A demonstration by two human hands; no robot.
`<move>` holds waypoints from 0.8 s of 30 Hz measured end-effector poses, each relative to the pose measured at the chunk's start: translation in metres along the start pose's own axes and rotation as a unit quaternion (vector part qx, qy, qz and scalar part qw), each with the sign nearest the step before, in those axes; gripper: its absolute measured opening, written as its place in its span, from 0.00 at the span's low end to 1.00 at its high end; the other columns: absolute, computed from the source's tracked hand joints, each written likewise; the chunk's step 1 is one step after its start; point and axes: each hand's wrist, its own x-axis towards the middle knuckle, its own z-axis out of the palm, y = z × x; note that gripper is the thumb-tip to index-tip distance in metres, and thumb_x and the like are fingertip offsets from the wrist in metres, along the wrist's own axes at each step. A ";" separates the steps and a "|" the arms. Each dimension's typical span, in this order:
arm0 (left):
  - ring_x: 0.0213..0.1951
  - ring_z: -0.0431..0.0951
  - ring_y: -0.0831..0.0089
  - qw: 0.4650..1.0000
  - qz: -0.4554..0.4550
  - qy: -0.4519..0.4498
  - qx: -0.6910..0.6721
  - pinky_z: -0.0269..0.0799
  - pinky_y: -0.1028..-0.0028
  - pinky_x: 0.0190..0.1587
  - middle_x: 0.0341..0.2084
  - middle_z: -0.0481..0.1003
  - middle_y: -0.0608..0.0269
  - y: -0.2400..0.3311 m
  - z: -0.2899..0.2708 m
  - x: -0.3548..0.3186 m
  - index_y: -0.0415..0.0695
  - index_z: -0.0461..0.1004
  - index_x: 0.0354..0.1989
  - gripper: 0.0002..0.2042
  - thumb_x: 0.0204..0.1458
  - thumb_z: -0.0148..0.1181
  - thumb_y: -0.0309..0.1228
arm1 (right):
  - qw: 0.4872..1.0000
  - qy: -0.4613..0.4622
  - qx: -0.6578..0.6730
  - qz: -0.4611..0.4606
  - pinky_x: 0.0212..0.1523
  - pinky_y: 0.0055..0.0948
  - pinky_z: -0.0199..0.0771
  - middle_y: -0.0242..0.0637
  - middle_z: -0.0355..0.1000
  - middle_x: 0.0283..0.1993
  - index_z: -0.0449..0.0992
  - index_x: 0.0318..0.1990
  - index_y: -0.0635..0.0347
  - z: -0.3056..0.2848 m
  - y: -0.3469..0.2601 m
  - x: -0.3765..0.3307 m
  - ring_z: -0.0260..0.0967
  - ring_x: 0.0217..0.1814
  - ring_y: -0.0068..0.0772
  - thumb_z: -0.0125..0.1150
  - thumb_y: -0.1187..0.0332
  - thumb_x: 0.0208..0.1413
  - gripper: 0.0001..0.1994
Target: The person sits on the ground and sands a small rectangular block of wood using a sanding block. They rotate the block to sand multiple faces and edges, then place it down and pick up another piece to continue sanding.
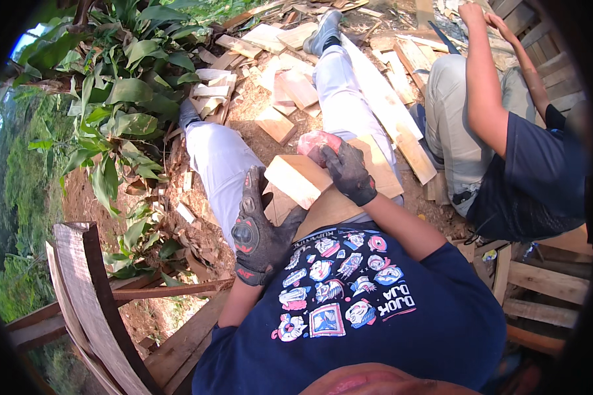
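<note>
A pale wooden block [295, 179] rests across my lap, on top of a flat wooden board [336, 209]. My left hand [260, 230], in a dark glove with a hard knuckle guard, grips the block's near left side. One finger points up along its edge, and another digit reaches under its near end. My right hand [350, 174], also gloved, is closed on a rounded pinkish-red thing [319, 141] at the block's far right edge. I cannot make out what kind of thing it is.
Wood offcuts [277, 125] litter the ground between and beyond my legs. A long plank [385, 99] lies to the right, beside a seated co-worker [527, 164]. Leafy plants [125, 92] grow at left. A curved timber [99, 296] stands at lower left; stacked boards [547, 283] are at right.
</note>
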 end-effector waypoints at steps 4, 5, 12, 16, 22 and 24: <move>0.77 0.67 0.45 0.990 0.037 -0.136 -0.016 0.68 0.55 0.76 0.77 0.60 0.34 0.010 0.006 -0.017 0.32 0.37 0.85 0.63 0.56 0.83 0.44 | 0.979 0.003 0.171 0.111 0.54 0.52 0.82 0.54 0.81 0.61 0.79 0.64 0.64 -0.038 -0.032 0.030 0.83 0.56 0.57 0.60 0.73 0.68 0.19; 0.77 0.66 0.47 0.989 0.029 -0.119 -0.082 0.68 0.55 0.76 0.77 0.61 0.35 0.009 0.005 -0.017 0.33 0.37 0.85 0.62 0.56 0.82 0.42 | 0.994 0.053 0.089 0.034 0.55 0.51 0.83 0.53 0.82 0.61 0.79 0.65 0.63 -0.030 -0.028 0.022 0.83 0.56 0.55 0.60 0.74 0.68 0.19; 0.64 0.80 0.60 0.962 -0.129 -0.046 -0.237 0.87 0.63 0.57 0.65 0.74 0.48 -0.014 -0.008 0.009 0.38 0.57 0.80 0.41 0.65 0.70 0.41 | 0.995 0.068 0.069 -0.021 0.64 0.49 0.82 0.46 0.83 0.62 0.79 0.66 0.62 -0.020 -0.031 0.014 0.83 0.61 0.51 0.57 0.75 0.71 0.18; 0.57 0.85 0.61 0.987 -0.134 -0.005 -0.084 0.86 0.63 0.52 0.54 0.81 0.48 -0.006 -0.015 0.013 0.38 0.65 0.74 0.37 0.60 0.75 0.39 | 0.980 0.083 0.176 -0.029 0.66 0.48 0.81 0.48 0.83 0.62 0.80 0.64 0.62 -0.036 -0.045 0.029 0.82 0.62 0.52 0.57 0.73 0.73 0.17; 0.54 0.84 0.48 1.000 -0.014 -0.001 0.012 0.78 0.49 0.55 0.54 0.80 0.42 0.022 -0.009 0.002 0.39 0.67 0.69 0.37 0.55 0.78 0.40 | 0.983 0.051 0.177 0.003 0.68 0.48 0.80 0.46 0.83 0.62 0.82 0.63 0.61 -0.079 -0.052 0.034 0.81 0.63 0.54 0.62 0.71 0.72 0.15; 0.56 0.83 0.46 1.000 0.003 -0.018 -0.018 0.76 0.47 0.58 0.55 0.78 0.42 0.028 -0.007 0.005 0.40 0.64 0.71 0.39 0.55 0.78 0.40 | 0.980 0.043 0.195 -0.001 0.68 0.47 0.80 0.47 0.83 0.63 0.82 0.63 0.61 -0.084 -0.048 0.030 0.81 0.63 0.53 0.61 0.70 0.73 0.16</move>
